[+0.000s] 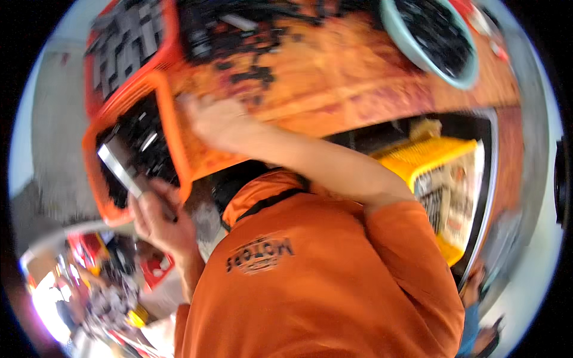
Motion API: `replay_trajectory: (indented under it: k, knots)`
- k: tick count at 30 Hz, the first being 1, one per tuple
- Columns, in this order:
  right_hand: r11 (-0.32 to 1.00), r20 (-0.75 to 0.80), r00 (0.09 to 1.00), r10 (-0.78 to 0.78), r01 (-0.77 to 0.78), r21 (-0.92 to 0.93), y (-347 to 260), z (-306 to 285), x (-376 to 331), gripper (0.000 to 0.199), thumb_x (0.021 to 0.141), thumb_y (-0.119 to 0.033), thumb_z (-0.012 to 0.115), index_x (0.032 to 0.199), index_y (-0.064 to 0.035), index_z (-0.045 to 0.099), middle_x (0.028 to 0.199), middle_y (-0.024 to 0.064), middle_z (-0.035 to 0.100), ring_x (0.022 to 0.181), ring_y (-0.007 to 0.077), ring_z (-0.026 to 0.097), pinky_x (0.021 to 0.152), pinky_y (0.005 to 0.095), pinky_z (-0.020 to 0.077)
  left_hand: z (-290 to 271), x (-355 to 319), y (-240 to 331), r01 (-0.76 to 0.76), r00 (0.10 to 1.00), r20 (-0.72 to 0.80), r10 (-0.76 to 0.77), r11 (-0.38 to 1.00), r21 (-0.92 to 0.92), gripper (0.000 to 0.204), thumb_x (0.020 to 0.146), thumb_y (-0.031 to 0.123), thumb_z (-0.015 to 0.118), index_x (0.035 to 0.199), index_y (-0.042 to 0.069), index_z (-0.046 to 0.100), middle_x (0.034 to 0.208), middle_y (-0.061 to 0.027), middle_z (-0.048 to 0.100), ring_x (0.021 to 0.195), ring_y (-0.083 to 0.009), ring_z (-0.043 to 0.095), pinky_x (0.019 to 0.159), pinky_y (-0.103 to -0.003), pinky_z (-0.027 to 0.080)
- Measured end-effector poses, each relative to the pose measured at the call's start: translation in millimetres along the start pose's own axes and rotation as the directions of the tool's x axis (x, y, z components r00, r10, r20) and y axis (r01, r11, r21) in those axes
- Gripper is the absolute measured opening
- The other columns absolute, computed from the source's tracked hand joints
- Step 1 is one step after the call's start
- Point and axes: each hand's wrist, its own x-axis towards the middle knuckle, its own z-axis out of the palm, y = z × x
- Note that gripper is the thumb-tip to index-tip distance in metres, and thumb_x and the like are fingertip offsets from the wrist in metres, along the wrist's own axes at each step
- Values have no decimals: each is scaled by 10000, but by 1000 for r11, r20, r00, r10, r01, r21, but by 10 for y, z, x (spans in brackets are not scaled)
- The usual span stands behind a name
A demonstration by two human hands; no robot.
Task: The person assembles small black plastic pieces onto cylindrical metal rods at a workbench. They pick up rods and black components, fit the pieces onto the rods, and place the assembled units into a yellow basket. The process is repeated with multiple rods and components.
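Left hand (158, 218), fingers closed around a flat silver metal strip (119, 170) held over the near orange basket (173, 128). Right hand (218, 122) rests on that basket's rim at the edge of the orange counter (358, 77); its fingers lie curled, grip unclear through blur. The basket overhangs the counter edge. Likely hazard: pressure on the rim could tip it, spilling the dark parts (146, 140).

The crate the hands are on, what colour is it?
Orange crate, seen in the head view, the only one given.
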Motion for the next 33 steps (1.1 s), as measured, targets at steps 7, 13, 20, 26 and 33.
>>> replay_trajectory:
  k: [7,13,20,26,33]
  knots:
    - [507,67,984,165,-143,850,39,-956,-505,535,751,-173,667,1155,74,418,872,217,632,794,343,656,657,416,510,318,55,136,4,999,44,6,972,-237,494,964,327,523,1325,-4,461,930,-50,565,733,-123,486,660,-243,396]
    - [351,-521,741,423,396,848,-11,-1134,-696,440,801,-277,708,1084,5,524,896,126,556,848,228,569,756,363,452,1053,15,303,-597,794,337,506,753,278,440,794,118,709,1171,-55,563,1061,-159,591,935,-300,603,809,-354,488]
    - [-162,-250,798,548,394,905,566,-1661,-1516,333,794,-218,747,1009,-31,575,869,19,607,814,94,569,723,273,478,1821,-333,505,-312,771,618,154,937,156,469,959,254,480,1361,17,429,1179,-109,550,1043,-236,566,877,-320,451]
    - [131,-167,437,884,111,985,1092,-2132,-2838,291,821,-136,701,1050,33,639,894,92,696,708,148,652,624,276,534,2154,-526,488,-264,560,780,281,952,-153,704,976,494,417,1464,5,284,1422,-189,396,1141,-212,512,943,-348,415]
    - [289,-273,-234,933,36,957,1903,-1901,-4861,231,847,-150,686,985,18,610,862,124,694,784,184,687,684,309,570,2063,-463,422,-116,655,750,97,993,-27,629,1012,440,385,1421,-35,336,1371,-202,447,1051,-215,561,928,-365,436]
